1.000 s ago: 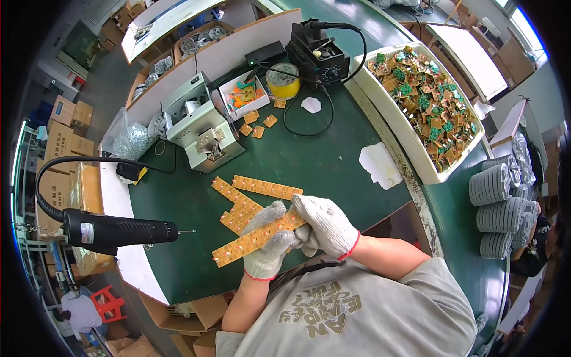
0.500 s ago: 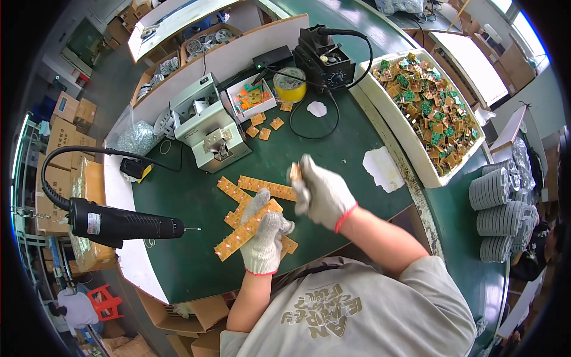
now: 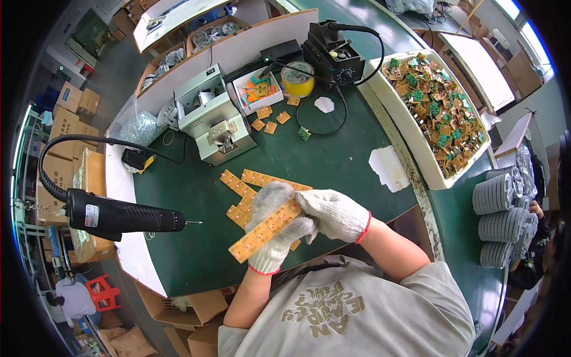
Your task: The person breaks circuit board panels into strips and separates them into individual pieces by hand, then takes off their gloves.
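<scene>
The left hand's (image 3: 278,245) grip is closed around the board strip (image 3: 262,232), above the green surface (image 3: 184,256); the right hand's (image 3: 340,215) pinches its upper end. Bracing close to that end should limit flexing.

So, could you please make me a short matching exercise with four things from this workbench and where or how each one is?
1. Board strip
2. Black power screwdriver
3. Large white box
4. Small white tray

A. Heaped with small boards
B. At the green table's left side, tip pointing right
C. Holding orange pieces
D. In the left hand, right hand at its upper end

Pairs: 1-D, 2-B, 3-A, 4-C
</scene>
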